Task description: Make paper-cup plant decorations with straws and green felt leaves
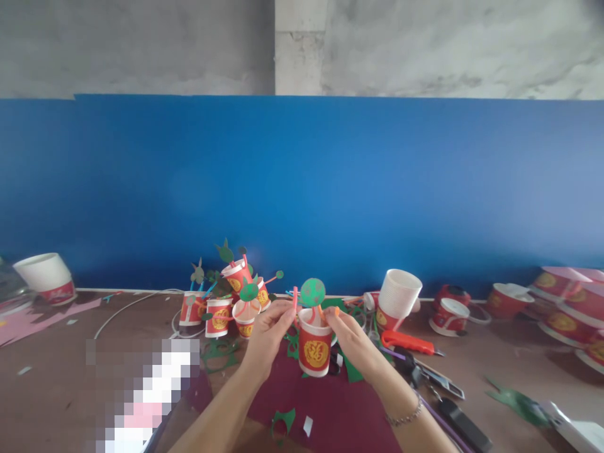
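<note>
A red and white paper cup (315, 351) with a gold emblem is upright between my hands, in front of me. Above its rim stands a round green paper disc (313, 292) with darker spots. At the cup's left side, my left hand (270, 333) is closed, pinching a pink straw (295, 298) that points up. My right hand (352, 336) is closed at the right of the rim, with an orange straw (336, 311) showing at its fingertips. The fingers partly cover where the straws meet the cup.
Several similar cups with straws and green cutouts, one a decorated cup (219, 318), cluster left of my hands. White stacked cups (400, 296), an orange utility knife (409, 343) and a black key fob (462, 423) lie to the right. Green paper scraps (284, 423) lie in front.
</note>
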`<act>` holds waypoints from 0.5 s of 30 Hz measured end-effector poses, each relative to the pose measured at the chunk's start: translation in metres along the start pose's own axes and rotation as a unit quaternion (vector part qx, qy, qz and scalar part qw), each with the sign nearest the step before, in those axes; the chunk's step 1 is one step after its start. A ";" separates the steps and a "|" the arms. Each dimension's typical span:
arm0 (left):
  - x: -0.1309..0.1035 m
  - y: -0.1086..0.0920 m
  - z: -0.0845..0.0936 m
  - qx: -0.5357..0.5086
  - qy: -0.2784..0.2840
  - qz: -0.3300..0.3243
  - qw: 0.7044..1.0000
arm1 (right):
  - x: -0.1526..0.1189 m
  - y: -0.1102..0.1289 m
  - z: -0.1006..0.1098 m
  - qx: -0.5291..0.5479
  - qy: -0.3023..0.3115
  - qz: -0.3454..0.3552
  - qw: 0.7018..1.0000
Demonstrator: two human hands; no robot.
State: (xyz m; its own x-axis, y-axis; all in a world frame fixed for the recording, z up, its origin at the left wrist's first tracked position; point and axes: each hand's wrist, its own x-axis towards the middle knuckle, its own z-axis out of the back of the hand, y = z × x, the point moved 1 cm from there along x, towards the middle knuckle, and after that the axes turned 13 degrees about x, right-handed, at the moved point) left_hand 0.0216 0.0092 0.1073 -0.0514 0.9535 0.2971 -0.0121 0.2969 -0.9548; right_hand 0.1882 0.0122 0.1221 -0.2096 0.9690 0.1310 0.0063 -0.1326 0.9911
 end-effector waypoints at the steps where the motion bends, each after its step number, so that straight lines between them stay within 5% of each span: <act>1: 0.000 -0.001 0.000 0.005 0.012 -0.002 1.000 | 0.000 -0.002 0.000 -0.012 -0.002 0.008 1.000; 9: 0.000 -0.002 0.001 -0.004 0.022 0.010 1.000 | 0.000 -0.008 0.002 0.011 0.006 0.013 1.000; 15: 0.000 0.007 0.001 -0.129 0.068 0.118 0.982 | 0.002 -0.009 0.004 0.039 -0.015 0.016 0.999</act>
State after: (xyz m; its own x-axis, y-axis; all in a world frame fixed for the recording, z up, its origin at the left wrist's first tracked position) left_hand 0.0208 0.0112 0.1004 0.1115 0.9904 0.0820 0.2381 0.0535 -0.9698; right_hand 0.1918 0.0167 0.1133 -0.1777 0.9707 0.1618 0.0896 -0.1477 0.9850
